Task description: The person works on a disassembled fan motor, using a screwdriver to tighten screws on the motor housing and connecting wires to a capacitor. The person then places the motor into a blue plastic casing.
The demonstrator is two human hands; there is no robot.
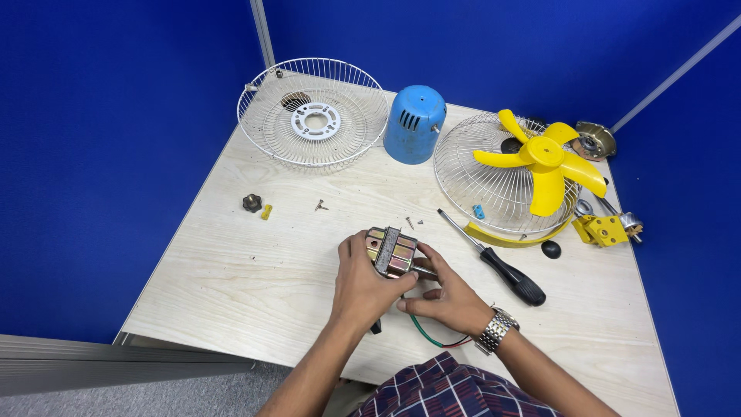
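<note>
Desk [255,270]: pale wood-grain laminate, matt, smooth; motor core [391,252] in the left hand [363,289] and right hand [446,297]: bare metal, yellowish plated sheen, grey laminated band; white wire guard [312,112]: coated metal, satin; second wire guard [494,181]: bare metal with yellow plastic rim; fan blade [544,158]: yellow plastic, glossy; blue motor cover [415,123]: plastic, semi-gloss; screwdriver [498,262]: steel shaft, black matt grip; watch [496,330]: polished metal links; checked shirt [440,390]: woven cloth.

two wire fan guards [312,112] [494,181], one yellow blade [544,158], one blue motor cover [415,123], one screwdriver [498,262]
</note>
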